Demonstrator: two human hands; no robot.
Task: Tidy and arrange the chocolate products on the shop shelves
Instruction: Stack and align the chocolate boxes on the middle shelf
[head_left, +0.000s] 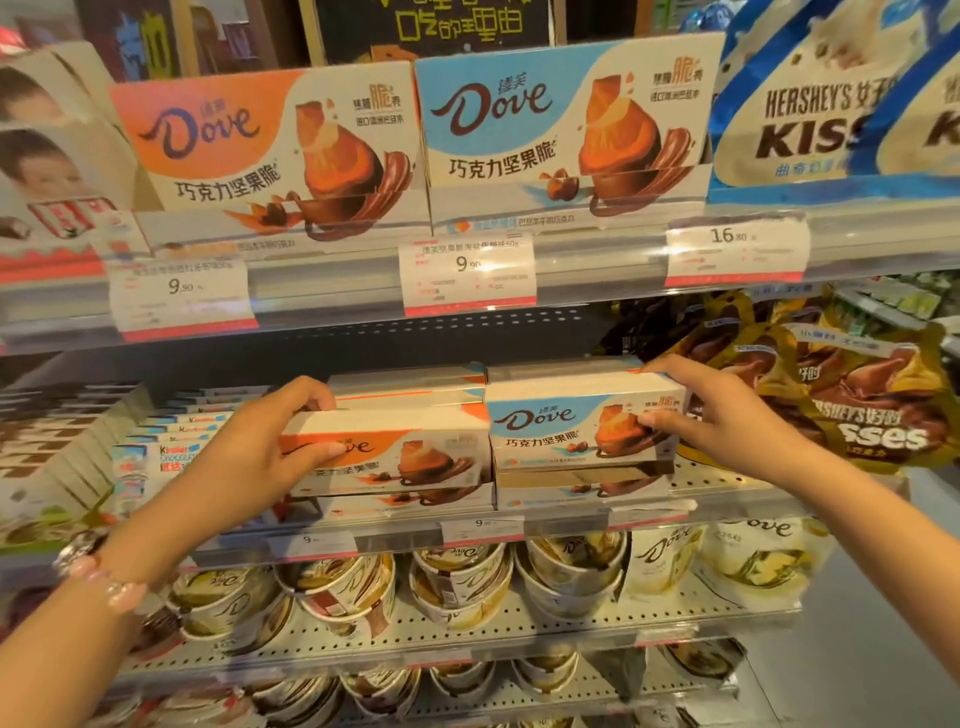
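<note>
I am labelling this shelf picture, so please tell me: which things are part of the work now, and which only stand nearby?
In the job:
- orange Dove box, gripped by left hand
- blue Dove box, gripped by right hand

Only nearby:
- Hershey's Kisses bags
- Kinder boxes
- Dove cups
- price tags

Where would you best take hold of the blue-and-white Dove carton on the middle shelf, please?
Grip the blue-and-white Dove carton by its right end, coming from the front right. That short end faces open shelf, while the orange-and-white Dove carton butts its left end. The right hand already holds it so, thumb on the front, fingers over the top.
</note>
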